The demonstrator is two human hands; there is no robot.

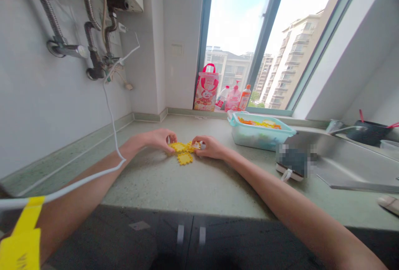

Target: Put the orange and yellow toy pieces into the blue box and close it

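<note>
Several yellow interlocking puzzle tiles [185, 159] with notched edges lie joined on the green-grey countertop [199, 191]. At their left edge, my left hand [162, 140] pinches a yellow tile between thumb and fingers. My right hand [212, 147] closes on the right side of the same tiles, its thumb and fingertips together at the edge. A small whitish bit shows by the right fingertips, too small to name. One tile sticks out toward me, below the others, and neither hand touches it.
A light-blue plastic tub [255, 136] of orange and yellow pieces stands right, beside a steel sink [352, 166]. A dark blurred device [293, 162] lies near the sink. Bottles [233, 98] and a pink bag [206, 90] line the windowsill. A white cable [110, 112] crosses my left forearm.
</note>
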